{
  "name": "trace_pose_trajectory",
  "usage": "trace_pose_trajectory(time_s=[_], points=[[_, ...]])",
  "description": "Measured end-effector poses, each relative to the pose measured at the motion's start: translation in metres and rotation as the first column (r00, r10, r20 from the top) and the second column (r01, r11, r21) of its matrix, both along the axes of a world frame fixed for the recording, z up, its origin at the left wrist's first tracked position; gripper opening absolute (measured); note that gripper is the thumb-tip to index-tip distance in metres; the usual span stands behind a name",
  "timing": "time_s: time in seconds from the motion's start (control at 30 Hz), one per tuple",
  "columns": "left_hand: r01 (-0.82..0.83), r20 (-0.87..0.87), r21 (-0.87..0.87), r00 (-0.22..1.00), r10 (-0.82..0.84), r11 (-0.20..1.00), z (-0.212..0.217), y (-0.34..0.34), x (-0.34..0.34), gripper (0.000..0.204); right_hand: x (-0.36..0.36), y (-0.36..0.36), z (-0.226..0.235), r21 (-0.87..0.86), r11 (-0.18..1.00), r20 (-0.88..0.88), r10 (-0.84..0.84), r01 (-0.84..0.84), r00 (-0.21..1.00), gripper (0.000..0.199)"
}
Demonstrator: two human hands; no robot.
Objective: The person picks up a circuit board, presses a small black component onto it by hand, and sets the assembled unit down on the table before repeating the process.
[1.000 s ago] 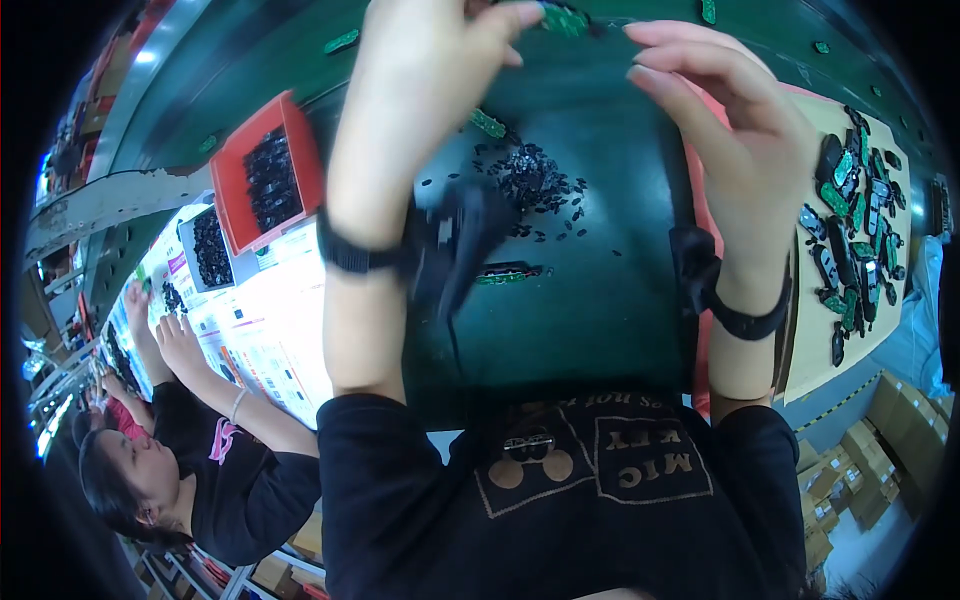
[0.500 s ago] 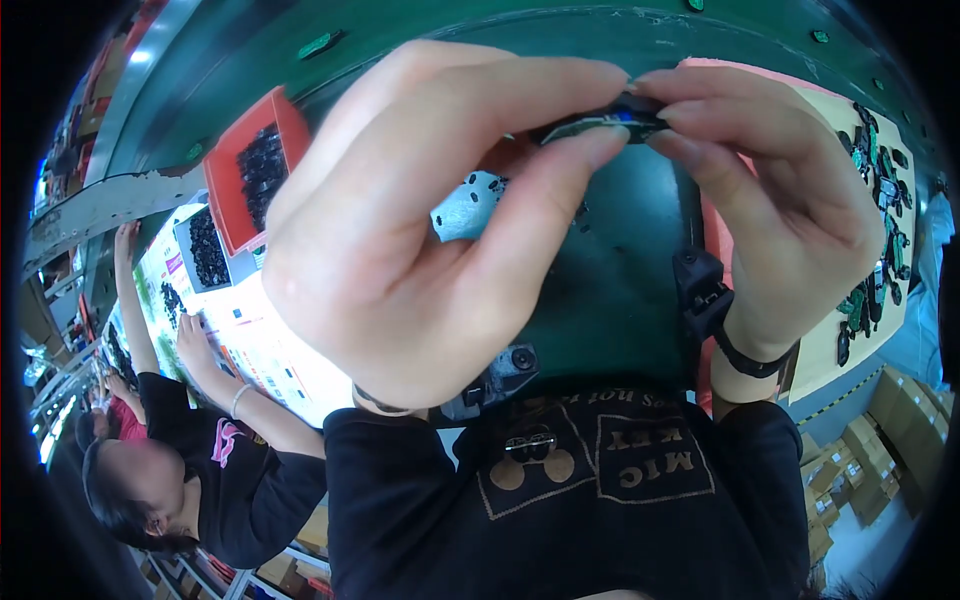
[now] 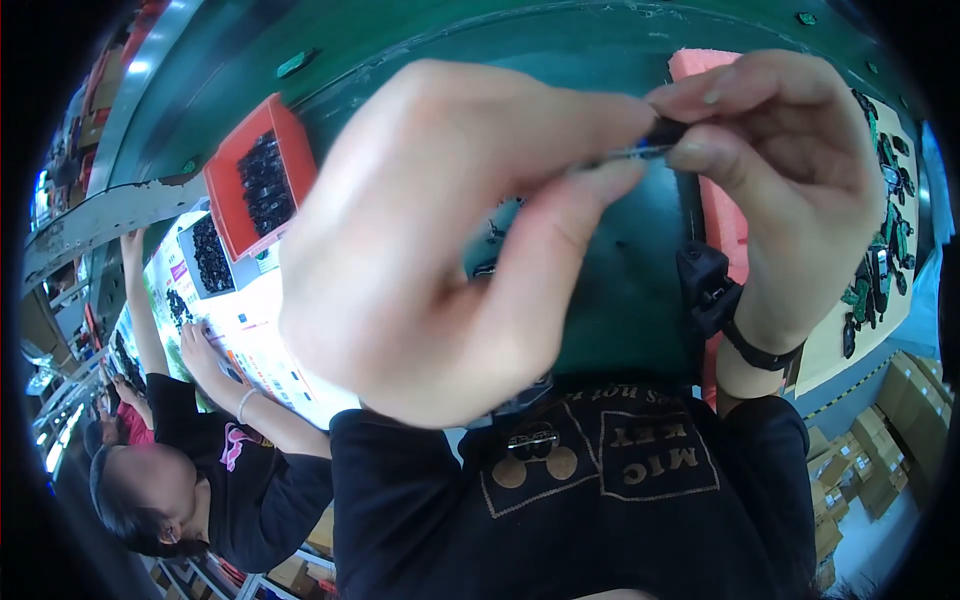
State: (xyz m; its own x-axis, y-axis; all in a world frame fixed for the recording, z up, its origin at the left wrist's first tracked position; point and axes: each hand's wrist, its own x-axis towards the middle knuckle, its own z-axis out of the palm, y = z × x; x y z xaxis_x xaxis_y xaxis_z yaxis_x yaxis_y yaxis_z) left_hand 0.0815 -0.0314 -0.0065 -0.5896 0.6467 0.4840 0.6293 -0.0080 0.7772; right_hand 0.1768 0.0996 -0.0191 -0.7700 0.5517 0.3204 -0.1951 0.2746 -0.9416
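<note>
Both hands are raised closer to the camera than half a second ago; the light-blue piece is no longer seen. A small black part [image 3: 662, 133] with a thin metal blade is pinched between left hand [image 3: 450, 240] and right hand [image 3: 790, 170], above the green mat [image 3: 620, 290]. Fingertip pressure is best kept light and square on the hard, smooth plastic.

Bright, blurred close-up, dark warped rim

Tiny dark part [image 3: 664, 133] with a thin silvery metal strip sticking out leftward, roughly level, held up close to the camera over the green bench. Too blurry to make out more.
</note>
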Motion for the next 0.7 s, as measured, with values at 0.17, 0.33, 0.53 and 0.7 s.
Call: trace_pose_trajectory(time_s=[0.17, 0.33, 0.53, 0.7], points=[[0.178, 0.536, 0.092, 0.82, -0.2, 0.98, -0.009, -0.004, -0.02, 0.018, -0.003, 0.015, -0.018, -0.185, 0.955, -0.092, 0.218, -0.232, 0.972, 0.022], [0.23, 0.627, 0.152, 0.73, -0.273, 0.961, -0.016, 0.005, -0.027, 0.018, 0.001, 0.029, -0.018, -0.222, 0.925, -0.063, 0.301, -0.307, 0.952, 0.025], [0.177, 0.622, 0.041, 0.766, -0.164, 0.983, -0.04, 0.015, -0.064, 0.022, -0.017, 0.023, -0.031, -0.302, 0.928, -0.028, 0.22, -0.218, 0.975, 0.024], [-0.08, 0.665, -0.158, 0.728, 0.166, 0.984, -0.11, 0.041, -0.185, 0.013, -0.03, 0.035, -0.068, 0.04, 0.973, 0.414, 0.19, -0.227, 0.89, 0.017]])
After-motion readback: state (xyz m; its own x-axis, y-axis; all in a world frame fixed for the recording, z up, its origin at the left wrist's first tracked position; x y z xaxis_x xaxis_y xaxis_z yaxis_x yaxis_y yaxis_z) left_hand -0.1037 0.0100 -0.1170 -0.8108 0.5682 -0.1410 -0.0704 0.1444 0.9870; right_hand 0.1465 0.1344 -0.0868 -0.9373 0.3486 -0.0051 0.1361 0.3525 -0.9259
